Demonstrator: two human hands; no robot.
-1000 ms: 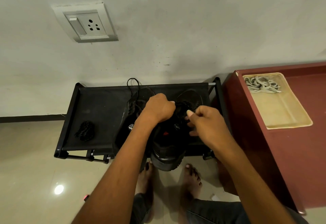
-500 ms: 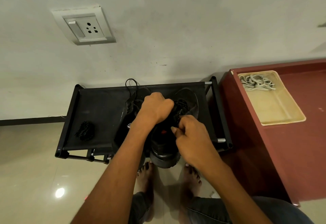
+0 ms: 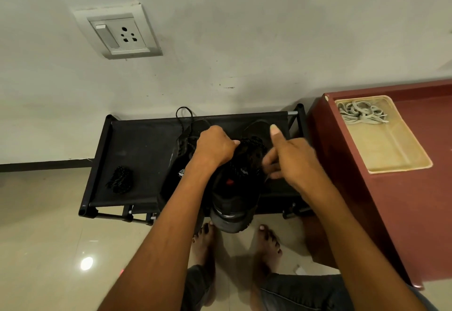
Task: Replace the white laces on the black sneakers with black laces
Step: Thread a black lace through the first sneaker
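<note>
Now left hand [image 3: 215, 148] gripping black lace [image 3: 247, 154], right hand [image 3: 291, 161] pinching it over sneaker [image 3: 232, 195]

Pale wall [image 3: 244, 29] with socket [image 3: 117, 34], glossy tiled floor [image 3: 44, 237], perhaps wooden maroon cabinet [image 3: 415, 212].

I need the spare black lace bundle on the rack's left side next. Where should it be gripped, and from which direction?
Pinch the spare black lace bundle across its narrow middle, coming straight down from above. It lies flat and loosely coiled on the rack, with open fabric around it, so fingers can close around all the strands.
</note>
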